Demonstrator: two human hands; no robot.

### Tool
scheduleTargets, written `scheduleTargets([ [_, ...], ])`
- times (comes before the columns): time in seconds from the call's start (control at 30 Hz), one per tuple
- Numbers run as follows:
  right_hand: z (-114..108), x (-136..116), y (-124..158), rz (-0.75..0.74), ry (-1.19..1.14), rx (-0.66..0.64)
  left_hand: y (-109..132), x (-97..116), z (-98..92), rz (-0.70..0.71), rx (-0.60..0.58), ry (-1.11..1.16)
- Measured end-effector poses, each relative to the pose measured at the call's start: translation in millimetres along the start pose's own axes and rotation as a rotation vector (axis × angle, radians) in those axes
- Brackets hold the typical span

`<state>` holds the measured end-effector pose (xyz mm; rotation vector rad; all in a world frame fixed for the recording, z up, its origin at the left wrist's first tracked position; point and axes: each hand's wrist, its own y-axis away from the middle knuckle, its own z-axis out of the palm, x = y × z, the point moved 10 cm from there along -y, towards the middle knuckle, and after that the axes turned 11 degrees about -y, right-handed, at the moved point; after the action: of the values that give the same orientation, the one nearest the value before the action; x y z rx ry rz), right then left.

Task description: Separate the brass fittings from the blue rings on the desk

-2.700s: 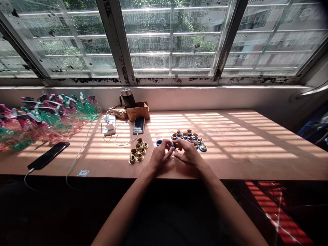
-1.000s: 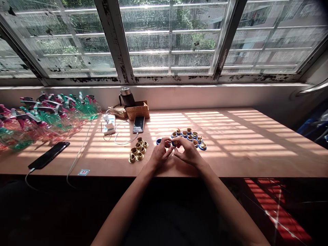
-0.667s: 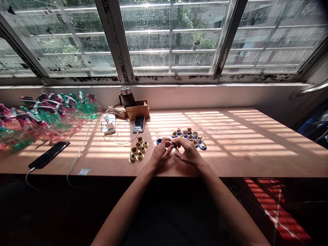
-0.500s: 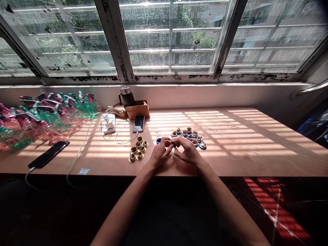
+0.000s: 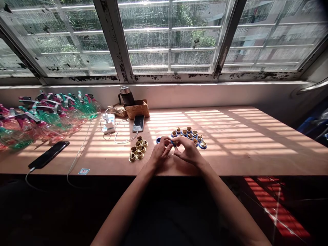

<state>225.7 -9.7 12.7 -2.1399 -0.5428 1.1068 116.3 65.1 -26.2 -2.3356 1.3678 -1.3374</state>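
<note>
Centrally in the head view, the left hand (image 5: 159, 152) and the right hand (image 5: 189, 150) meet above the near half of a wooden table (image 5: 243, 150), their fingers curled inward and pinching a small blue piece (image 5: 173, 143) between the tips; the fingers hide much of its outline. The forearms enter from the lower edge and converge on this point. Just beyond the left hand, partly covered by it, stands a blue ring (image 5: 158, 140). To the left, near but apart from the hand, lies a compact cluster of gold-coloured flanged cups (image 5: 139, 155), most with the opening upward. Behind and to the right of the right hand is a second cluster, the blue-rimmed gold cups (image 5: 190, 136), some with a gold tab standing up from the mouth. Farther back, a smartphone (image 5: 138, 123) lies flat before an open cardboard box (image 5: 137, 110), against which a dark flask (image 5: 127, 96) with a metallic lid leans at a tilt. A white power strip (image 5: 109, 123) lies to the left of the smartphone. At the far left, green and pink spray bottles (image 5: 51, 116) are crowded together, with a black phone (image 5: 48, 154) lying obliquely in front of them. A small numbered label (image 5: 83, 171) marks the near edge. Barred windows (image 5: 169, 37) span the background, and striped sunlight crosses the tabletop.
</note>
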Motion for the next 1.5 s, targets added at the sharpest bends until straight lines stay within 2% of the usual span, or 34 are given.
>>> scheduleTargets([
  [0.37,1.8,-4.4,0.5,-0.043,0.012,-0.013,-0.8,-8.1,2.6,-0.011,0.007,-0.043],
  [0.73,1.8,0.0,0.9,-0.044,0.007,-0.014,-1.8,-6.2,1.6,0.012,0.017,-0.011],
  [1.03,4.7,-5.1,-0.1,-0.063,0.039,-0.03,-1.2,-0.4,4.8,-0.015,-0.047,0.017],
  [1.5,3.1,-0.7,0.2,-0.072,0.015,-0.014,-1.2,-9.4,6.3,-0.011,-0.023,-0.026],
])
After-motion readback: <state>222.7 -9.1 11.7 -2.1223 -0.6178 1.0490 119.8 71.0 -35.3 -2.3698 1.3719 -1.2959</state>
